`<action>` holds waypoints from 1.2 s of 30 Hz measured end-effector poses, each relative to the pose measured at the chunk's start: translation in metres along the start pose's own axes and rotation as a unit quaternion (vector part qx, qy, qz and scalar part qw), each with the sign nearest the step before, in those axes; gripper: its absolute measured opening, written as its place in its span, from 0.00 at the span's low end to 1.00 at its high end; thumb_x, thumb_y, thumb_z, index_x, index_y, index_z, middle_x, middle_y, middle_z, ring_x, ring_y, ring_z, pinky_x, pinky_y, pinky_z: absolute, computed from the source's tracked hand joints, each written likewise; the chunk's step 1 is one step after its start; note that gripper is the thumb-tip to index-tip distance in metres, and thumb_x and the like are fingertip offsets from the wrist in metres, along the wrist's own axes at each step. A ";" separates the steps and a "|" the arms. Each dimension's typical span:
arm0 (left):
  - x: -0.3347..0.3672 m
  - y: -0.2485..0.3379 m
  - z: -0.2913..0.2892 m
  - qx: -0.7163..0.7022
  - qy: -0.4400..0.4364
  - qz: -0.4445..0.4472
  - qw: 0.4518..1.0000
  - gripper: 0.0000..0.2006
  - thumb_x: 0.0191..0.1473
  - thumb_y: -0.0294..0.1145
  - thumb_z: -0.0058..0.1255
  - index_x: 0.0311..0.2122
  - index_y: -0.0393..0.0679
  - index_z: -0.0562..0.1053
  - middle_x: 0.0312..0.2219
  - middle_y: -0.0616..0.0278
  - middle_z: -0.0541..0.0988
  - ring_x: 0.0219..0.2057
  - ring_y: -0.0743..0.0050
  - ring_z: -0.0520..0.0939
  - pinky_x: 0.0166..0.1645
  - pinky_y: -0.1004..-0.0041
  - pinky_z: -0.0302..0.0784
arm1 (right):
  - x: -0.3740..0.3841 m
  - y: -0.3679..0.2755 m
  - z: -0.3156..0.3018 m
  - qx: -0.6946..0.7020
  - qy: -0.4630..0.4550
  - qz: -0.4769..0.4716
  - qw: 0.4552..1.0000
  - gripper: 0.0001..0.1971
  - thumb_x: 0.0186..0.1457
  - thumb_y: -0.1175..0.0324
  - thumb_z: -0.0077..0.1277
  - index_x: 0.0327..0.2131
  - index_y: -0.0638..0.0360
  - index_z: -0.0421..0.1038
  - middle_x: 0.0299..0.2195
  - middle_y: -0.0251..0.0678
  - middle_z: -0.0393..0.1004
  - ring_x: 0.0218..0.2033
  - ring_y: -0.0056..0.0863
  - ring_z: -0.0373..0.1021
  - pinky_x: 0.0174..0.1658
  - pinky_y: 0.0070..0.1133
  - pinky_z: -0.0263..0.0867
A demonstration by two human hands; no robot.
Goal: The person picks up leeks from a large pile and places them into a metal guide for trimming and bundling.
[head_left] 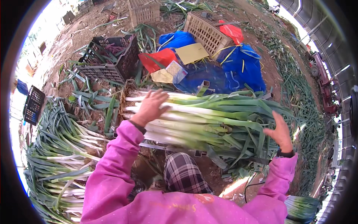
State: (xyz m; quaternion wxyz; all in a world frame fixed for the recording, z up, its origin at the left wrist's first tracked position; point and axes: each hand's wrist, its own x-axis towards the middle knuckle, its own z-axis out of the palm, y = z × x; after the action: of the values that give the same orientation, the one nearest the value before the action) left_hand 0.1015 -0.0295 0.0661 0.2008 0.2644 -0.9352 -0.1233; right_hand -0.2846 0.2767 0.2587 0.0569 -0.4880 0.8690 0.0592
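In front of me a thick bundle of leeks [186, 118] lies sideways across a low metal stand [153, 146]. Its white stems and roots point left and its green leaves right. My left hand [151, 107] rests on or just over the white stems, fingers spread. Beside the leafy end is my right hand [280, 131], thumb and fingers apart; whether it touches the leaves I cannot tell. Neither hand grips anything. The near lower edge of the bundle looks blurred.
A large heap of leeks [59, 160] covers the ground at left. Beyond the stand are a black crate [108, 59], tan crates [207, 33], blue bags [240, 67], a red bag [158, 59] and cardboard pieces [192, 53]. Cut leaves [305, 123] litter the right side.
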 end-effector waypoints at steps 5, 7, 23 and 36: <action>0.010 0.033 -0.011 0.075 0.011 0.069 0.995 0.12 0.49 0.35 0.55 0.39 0.46 0.71 0.46 0.60 0.74 0.55 0.57 0.70 0.61 0.50 0.57 | -0.017 -0.101 0.017 0.393 0.161 -0.134 0.895 0.07 0.51 0.75 0.54 0.36 0.63 0.74 0.30 0.34 0.76 0.31 0.21 0.71 0.38 0.19 0.67; 0.011 0.058 -0.047 -0.011 0.018 0.066 0.998 0.11 0.48 0.34 0.55 0.37 0.45 0.70 0.36 0.62 0.75 0.41 0.60 0.76 0.49 0.60 0.68 | -0.026 -0.116 0.052 0.542 -0.093 -0.059 0.833 0.08 0.56 0.70 0.53 0.35 0.65 0.74 0.32 0.35 0.77 0.30 0.18 0.71 0.37 0.19 0.68; -0.137 0.058 0.028 0.004 -0.030 -0.056 0.998 0.21 0.48 0.36 0.54 0.50 0.58 0.72 0.31 0.62 0.74 0.37 0.60 0.77 0.44 0.63 0.70 | -0.056 -0.108 0.169 0.882 -0.044 0.134 0.449 0.14 0.59 0.71 0.45 0.49 0.56 0.65 0.47 0.43 0.72 0.52 0.41 0.68 0.53 0.36 0.67; -0.179 0.013 0.061 -0.044 -0.003 -0.075 0.996 0.20 0.48 0.38 0.54 0.49 0.55 0.72 0.37 0.60 0.75 0.42 0.56 0.74 0.52 0.56 0.65 | -0.066 -0.125 0.236 0.775 -0.212 0.271 0.531 0.27 0.57 0.45 0.48 0.46 0.61 0.66 0.33 0.37 0.75 0.34 0.32 0.74 0.38 0.28 0.70</action>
State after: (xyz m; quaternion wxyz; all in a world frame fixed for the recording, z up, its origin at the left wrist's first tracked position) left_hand 0.2081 0.0857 -0.0394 0.1996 0.3246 -0.9069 -0.1796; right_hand -0.1339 0.3045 0.0305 0.5763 0.0330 0.6272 -0.5229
